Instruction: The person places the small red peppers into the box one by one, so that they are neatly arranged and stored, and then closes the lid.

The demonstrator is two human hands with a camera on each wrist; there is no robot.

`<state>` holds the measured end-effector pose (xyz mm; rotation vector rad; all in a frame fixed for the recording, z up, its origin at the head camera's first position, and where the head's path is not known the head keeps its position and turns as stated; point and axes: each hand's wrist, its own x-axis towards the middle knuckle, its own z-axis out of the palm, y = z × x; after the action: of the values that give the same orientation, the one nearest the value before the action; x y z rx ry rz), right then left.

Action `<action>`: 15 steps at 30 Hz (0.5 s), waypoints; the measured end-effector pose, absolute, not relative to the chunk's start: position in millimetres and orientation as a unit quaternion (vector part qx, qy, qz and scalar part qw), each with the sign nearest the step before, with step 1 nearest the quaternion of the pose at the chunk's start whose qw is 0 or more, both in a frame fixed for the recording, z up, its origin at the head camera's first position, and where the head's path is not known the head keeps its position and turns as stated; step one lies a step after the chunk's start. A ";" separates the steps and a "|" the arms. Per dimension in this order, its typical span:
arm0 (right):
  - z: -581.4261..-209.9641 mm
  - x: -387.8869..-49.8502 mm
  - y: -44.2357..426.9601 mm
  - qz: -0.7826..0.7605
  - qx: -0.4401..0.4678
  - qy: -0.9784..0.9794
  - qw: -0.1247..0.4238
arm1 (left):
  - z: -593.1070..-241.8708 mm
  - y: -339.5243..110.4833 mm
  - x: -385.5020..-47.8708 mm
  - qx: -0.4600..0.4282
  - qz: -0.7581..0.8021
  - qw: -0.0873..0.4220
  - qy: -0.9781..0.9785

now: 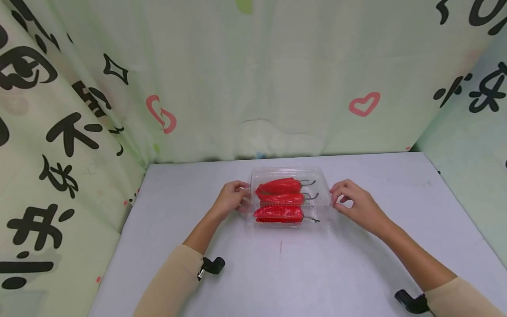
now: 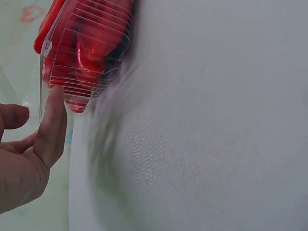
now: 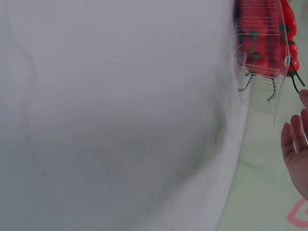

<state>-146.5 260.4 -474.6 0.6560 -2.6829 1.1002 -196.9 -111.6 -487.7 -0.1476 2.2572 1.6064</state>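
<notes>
A clear plastic box [image 1: 322, 215] with ribbed walls sits on the white table, holding several red peppers [image 1: 279, 186] with thin dark green stems pointing right. Some peppers rise above the box's rim in both wrist views. At the box's left end is my left hand [image 1: 233, 196]; in the left wrist view a straight finger [image 2: 54, 115] touches the ribbed wall, with the thumb held away. My right hand [image 1: 356, 204] is by the right end, its fingers bent a little. In the right wrist view its fingers [image 3: 297, 134] look loosely spread near the rim; whether they touch is unclear.
The white table [image 1: 301, 277] has its back edge close behind the box. A pale green curtain [image 1: 253, 88] with dark lettering and hearts hangs behind and at both sides. Black wrist mounts [image 1: 214, 265] sit on both sleeves.
</notes>
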 end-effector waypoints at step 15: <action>-485.8 -139.9 263.7 0.362 0.236 -0.897 0.091 | -474.1 -122.5 -177.3 -0.026 0.576 0.248 0.778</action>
<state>-139.9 263.7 -485.8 0.7007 -2.6660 1.0746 -177.3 -122.5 -474.1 -0.0714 2.1210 1.5712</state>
